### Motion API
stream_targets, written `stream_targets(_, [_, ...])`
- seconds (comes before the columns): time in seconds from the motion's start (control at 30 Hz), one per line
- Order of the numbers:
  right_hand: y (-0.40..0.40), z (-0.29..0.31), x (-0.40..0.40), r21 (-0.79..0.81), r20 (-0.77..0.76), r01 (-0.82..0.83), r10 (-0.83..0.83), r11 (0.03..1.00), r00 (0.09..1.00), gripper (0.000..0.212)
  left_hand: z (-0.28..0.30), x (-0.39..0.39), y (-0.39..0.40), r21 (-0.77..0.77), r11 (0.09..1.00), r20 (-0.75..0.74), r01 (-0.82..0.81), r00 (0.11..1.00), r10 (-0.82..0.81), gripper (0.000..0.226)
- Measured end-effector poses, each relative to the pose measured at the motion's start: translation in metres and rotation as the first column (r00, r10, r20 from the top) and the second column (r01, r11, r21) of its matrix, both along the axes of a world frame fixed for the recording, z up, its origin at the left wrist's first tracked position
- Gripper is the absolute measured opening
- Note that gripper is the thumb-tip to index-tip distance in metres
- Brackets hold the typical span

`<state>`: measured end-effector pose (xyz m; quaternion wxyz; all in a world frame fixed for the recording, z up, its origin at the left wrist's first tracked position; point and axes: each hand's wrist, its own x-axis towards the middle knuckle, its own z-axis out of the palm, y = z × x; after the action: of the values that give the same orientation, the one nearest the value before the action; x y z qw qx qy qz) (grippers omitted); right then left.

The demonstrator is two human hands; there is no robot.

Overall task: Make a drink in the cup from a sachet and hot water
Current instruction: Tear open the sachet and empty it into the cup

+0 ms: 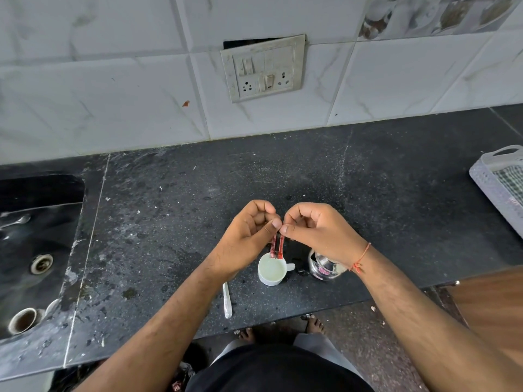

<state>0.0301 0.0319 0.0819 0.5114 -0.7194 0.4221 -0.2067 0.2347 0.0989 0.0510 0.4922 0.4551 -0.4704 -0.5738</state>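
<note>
Black speckled counter (283,176) below a white tiled wall with a switch plate (263,67); sink (39,250) at far left, grey basket (501,182) at right. Both forearms reach forward over the counter. Left hand (249,230) and right hand (314,230) meet, each pinching the top of a red sachet (276,246), which hangs just above the white cup (272,270). Steel kettle (325,267) beside the cup; spoon (227,299) near the front edge.

Counter (283,176): dark speckled stone, matt, scuffed w/ pale flecks. Wall tiles (113,94): glossy, marble-veined. Cup (272,270): smooth white, looks ceramic. Kettle (325,267): polished steel, mirror finish. Spoon (227,301): shiny metal. Sachets (276,247): glossy red foil/plastic. Basket (486,182): grey plastic, perforated. Switch plate (264,69): grimy matt plastic.
</note>
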Motion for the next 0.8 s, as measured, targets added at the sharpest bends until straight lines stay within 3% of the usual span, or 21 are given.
stream_targets(0.27, [0.001, 0.006, -0.006, -0.029, -0.021, -0.072, 0.072, 0.997, 0.997, 0.015, 0.004, -0.001, 0.002, 0.138, 0.985, -0.135, 0.101, 0.987, -0.082, 0.013])
stream_targets(0.47, [0.003, 0.011, -0.008, -0.156, -0.031, -0.196, 0.194, 0.968, 0.981, 0.023, 0.012, -0.008, 0.008, 0.282, 0.949, -0.37, 0.138, 0.929, -0.025, 0.025])
stream_targets(0.6, [0.002, 0.012, -0.01, -0.171, -0.021, -0.225, 0.225, 0.959, 0.974, 0.014, 0.018, -0.014, 0.009, 0.343, 0.926, -0.448, 0.158, 0.894, 0.014, 0.035])
stream_targets(0.8, [0.001, 0.012, -0.01, -0.171, 0.029, -0.218, 0.226, 0.961, 0.974, 0.009, 0.022, -0.021, 0.009, 0.377, 0.915, -0.544, 0.144, 0.834, 0.093, 0.009])
